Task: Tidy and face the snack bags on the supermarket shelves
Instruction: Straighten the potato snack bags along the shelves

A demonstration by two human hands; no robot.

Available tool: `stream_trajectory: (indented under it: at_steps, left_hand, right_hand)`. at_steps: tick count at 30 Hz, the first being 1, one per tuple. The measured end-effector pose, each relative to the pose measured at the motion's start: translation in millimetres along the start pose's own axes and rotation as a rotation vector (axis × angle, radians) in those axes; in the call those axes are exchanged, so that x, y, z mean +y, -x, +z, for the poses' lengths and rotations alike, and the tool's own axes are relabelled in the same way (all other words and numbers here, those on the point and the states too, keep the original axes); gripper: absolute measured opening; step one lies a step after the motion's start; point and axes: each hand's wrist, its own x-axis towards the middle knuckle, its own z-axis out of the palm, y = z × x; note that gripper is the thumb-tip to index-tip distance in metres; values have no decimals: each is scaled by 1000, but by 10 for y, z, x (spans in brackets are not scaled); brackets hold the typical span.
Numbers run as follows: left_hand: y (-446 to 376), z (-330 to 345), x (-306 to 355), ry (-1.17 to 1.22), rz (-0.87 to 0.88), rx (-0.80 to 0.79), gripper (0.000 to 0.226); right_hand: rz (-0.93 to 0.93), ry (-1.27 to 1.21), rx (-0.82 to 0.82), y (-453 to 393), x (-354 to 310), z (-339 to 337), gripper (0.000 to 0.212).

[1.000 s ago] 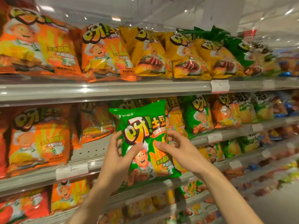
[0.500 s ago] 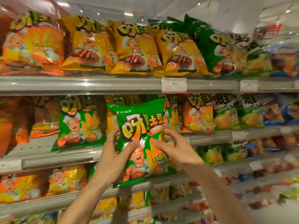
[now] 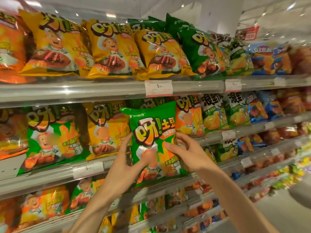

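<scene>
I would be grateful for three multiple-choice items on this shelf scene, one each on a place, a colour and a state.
1. In front of which shelf is the held bag?
A. top
B. second from the top
C. lowest

2. What colour is the held bag?
A. blue
B. yellow
C. green

3. How is the held bag gripped?
A. by both hands
B. by the right hand alone
C. by no hand

Answers:
1 B: the green bag sits below the top shelf rail, level with the second row.
2 C: its front is plainly green.
3 A: the left hand and right hand clasp its two sides.
</scene>
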Motion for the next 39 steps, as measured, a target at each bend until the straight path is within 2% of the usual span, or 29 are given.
stream_trajectory:
  at_steps: [4,9,11,13,16,18,19,23,24,27,29,32,35,39]
  left_hand:
    - [-140,257,22,-21,58,-34,91]
    - [-308,609,110,5,61,18,96]
    - [-355,718,141,10,47,66,91]
    - [-393,801,169,-3,19,124,93]
    - [-444,914,209,-18,-2,211,95]
    - [-468,978,224,-14,-4,246,91]
    - [-469,1005,222,-16,-9,260,89]
    - [-426,1074,222,-8,-49,295,89]
    - [-415,1082,227,-7,-56,299,91]
    - [-413,1098,237,-26,-62,316,92]
    - [-422,1106,235,-42,-65,328,90]
    - [-438,1114,264,-64,-65,344,83]
    - [-457,1105,293,-84,-53,350,86]
    - [-525,1125,291,-130,-21,368,88]
  right_hand:
    - [28,22,54,-63,139,-252,29]
    - [12,79,8,-203,244,-600,28]
    - [-17,73,-22,-291,288,-795,50]
    - [-88,73,98,-443,305,-1001,70]
    - [-152,161,312,-792,343,-1282,79]
    - [-105,241,309,-1039,407,-1344,85]
    - [-82,256,277,-1137,444,-1336,80]
    - [-108,206,186,-1363,617,-1266,36]
    - [-105,167,187,-1388,644,-1264,37]
    - [-96,82,182,-1417,659,-1302,59]
    - [-103,60,178,-1432,637,-1347,65]
    - [-114,53,207,-1461,574,-1481,64]
    - [-112,153,208,-1430,511,-1716,63]
    - [-117,127,182,-1386,577,-2089,43]
